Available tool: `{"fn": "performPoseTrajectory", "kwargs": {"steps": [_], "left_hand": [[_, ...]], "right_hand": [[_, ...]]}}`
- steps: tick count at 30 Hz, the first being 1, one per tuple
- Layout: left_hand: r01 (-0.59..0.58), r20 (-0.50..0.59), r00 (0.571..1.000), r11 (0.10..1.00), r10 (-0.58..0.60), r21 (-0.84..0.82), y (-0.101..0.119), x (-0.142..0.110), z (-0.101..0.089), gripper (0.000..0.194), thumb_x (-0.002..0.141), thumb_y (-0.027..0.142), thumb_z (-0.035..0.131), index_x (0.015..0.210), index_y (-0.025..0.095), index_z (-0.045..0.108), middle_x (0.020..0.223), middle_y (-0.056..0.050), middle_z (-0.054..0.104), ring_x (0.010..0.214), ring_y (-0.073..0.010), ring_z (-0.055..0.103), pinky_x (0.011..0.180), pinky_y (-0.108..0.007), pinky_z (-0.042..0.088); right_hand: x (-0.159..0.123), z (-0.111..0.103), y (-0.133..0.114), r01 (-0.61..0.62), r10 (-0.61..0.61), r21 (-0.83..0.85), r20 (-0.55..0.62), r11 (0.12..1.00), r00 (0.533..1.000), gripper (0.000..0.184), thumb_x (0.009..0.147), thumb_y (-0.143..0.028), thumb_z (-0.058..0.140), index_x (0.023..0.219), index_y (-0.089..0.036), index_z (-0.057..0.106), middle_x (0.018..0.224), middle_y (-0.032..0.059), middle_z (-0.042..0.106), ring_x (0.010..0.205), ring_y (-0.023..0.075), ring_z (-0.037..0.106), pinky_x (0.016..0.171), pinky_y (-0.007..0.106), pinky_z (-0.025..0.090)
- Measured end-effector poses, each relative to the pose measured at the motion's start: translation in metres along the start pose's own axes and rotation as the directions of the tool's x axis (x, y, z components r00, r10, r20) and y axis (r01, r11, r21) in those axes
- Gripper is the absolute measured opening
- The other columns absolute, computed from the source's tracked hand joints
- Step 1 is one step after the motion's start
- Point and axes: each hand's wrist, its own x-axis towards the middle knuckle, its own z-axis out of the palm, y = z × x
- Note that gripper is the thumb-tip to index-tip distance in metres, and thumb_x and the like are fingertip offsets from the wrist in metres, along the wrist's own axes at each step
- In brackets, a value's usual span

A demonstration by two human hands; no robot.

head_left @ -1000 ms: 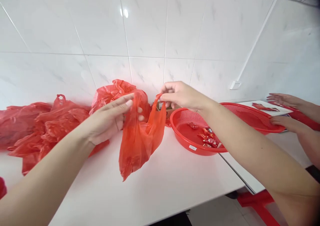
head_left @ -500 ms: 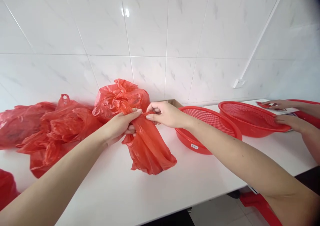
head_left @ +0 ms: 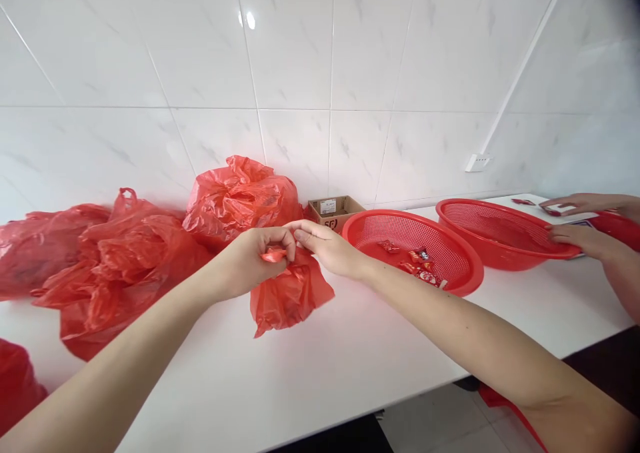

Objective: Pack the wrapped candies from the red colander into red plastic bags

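A red plastic bag (head_left: 290,296) hangs above the white table, its upper part gathered between my hands. My left hand (head_left: 257,253) is closed around the bunched top, and a bit of red plastic pokes out between its fingers. Pressed close beside it, my right hand (head_left: 325,245) pinches the bag with thumb and fingers at its upper right. Behind my hands, a larger crumpled red bag (head_left: 240,196) leans against the tiled wall. To the right stands a red plastic basket (head_left: 360,229) with several small red packets (head_left: 423,263) lying in it.
More filled red bags (head_left: 135,253) crowd the table's left side. A small cardboard box (head_left: 325,207) stands by the wall. At the right, another person's hands (head_left: 580,236) are at a second red basket (head_left: 495,256). The table's front edge (head_left: 390,416) runs below.
The bag's long hanging part has become shorter and more bunched. My left hand has closed over its top. My right arm has lowered slightly, so the packets and cardboard box show more.
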Motion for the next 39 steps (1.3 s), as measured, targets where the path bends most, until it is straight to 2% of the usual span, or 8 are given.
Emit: {"fn": "performPoseTrajectory", "kwargs": {"steps": [4,7,12,16,22,26,32,39], "left_hand": [[-0.132,-0.334,0.908,0.931,0.251,0.340,-0.003,-0.002,0.014,0.018,0.071,0.011,0.051,0.083,0.023,0.058,0.087,-0.001,0.065,0.070,-0.0177,0.059,0.057,-0.028,0.041],[-0.238,-0.379,0.842,0.894,0.385,0.379,-0.008,0.001,0.016,0.022,0.081,0.016,0.051,0.097,0.023,0.064,0.109,-0.005,0.066,0.089,-0.0198,0.064,0.070,-0.029,0.048],[-0.223,-0.302,0.880,0.879,0.368,0.422,-0.023,-0.003,0.015,0.025,0.094,0.032,0.047,0.100,0.027,0.070,0.101,-0.003,0.074,0.093,-0.0220,0.066,0.076,-0.032,0.048],[-0.134,-0.211,0.938,0.848,0.276,0.513,-0.035,-0.023,0.018,0.024,0.091,0.026,0.045,0.081,0.024,0.066,0.083,-0.004,0.072,0.085,-0.0242,0.062,0.059,-0.030,0.041],[-0.174,-0.097,0.981,0.984,0.169,-0.043,-0.034,-0.028,0.023,0.029,0.093,0.040,0.050,0.078,0.023,0.068,0.121,-0.008,0.063,0.113,-0.0262,0.055,0.091,-0.036,0.045],[-0.038,-0.114,0.992,0.697,-0.063,-0.716,-0.033,-0.007,0.026,0.035,0.095,0.050,0.046,0.104,0.025,0.069,0.123,-0.008,0.065,0.120,-0.0251,0.055,0.105,-0.041,0.039],[0.148,0.137,0.988,0.735,-0.076,-0.662,-0.028,0.003,0.040,0.027,0.081,0.045,0.071,0.075,0.018,0.071,0.079,-0.004,0.068,0.081,-0.0189,0.061,0.086,-0.035,0.045],[0.127,0.024,0.987,0.695,-0.156,-0.708,-0.030,-0.001,0.040,0.027,0.080,0.041,0.072,0.065,0.019,0.070,0.058,0.003,0.051,0.064,-0.0118,0.052,0.071,-0.027,0.042]], "right_hand": [[-0.001,0.003,0.008,-0.033,0.019,0.146,0.095,0.989,0.995,0.020,0.098,-0.030,0.050,0.114,-0.025,0.061,0.104,0.0015,0.067,0.092,0.0133,0.063,0.086,0.029,0.050],[-0.007,-0.003,-0.002,0.006,-0.018,0.084,0.142,0.996,0.990,0.020,0.098,-0.034,0.048,0.096,-0.021,0.063,0.093,0.0018,0.066,0.088,0.0143,0.063,0.082,0.028,0.049],[-0.014,-0.036,-0.017,0.089,-0.094,-0.387,0.006,0.918,0.996,0.033,0.099,-0.042,0.045,0.076,-0.020,0.056,0.086,0.0014,0.069,0.084,0.0164,0.063,0.078,0.029,0.045],[-0.002,-0.077,-0.001,-0.107,-0.031,-0.695,-0.183,0.711,0.983,0.031,0.098,-0.037,0.045,0.075,-0.021,0.058,0.089,0.0005,0.074,0.082,0.0167,0.064,0.070,0.027,0.040],[0.016,-0.078,0.019,-0.164,-0.012,-0.760,-0.220,0.629,0.975,0.034,0.097,-0.039,0.045,0.070,-0.021,0.055,0.077,0.0003,0.069,0.074,0.0160,0.059,0.063,0.026,0.035],[0.017,-0.050,-0.004,0.003,-0.089,-0.547,-0.131,0.837,0.987,0.035,0.096,-0.047,0.044,0.076,-0.021,0.056,0.070,-0.0020,0.060,0.065,0.0136,0.054,0.064,0.027,0.039],[0.013,-0.020,-0.018,0.161,-0.132,-0.405,0.100,0.900,0.986,0.025,0.089,-0.042,0.060,0.076,-0.020,0.058,0.108,0.0039,0.059,0.080,0.0138,0.060,0.069,0.028,0.048],[-0.005,-0.008,-0.002,-0.046,0.050,-0.284,0.007,0.958,0.999,0.017,0.097,-0.038,0.047,0.110,-0.026,0.045,0.076,-0.0030,0.064,0.073,0.0156,0.062,0.067,0.030,0.048]]}}
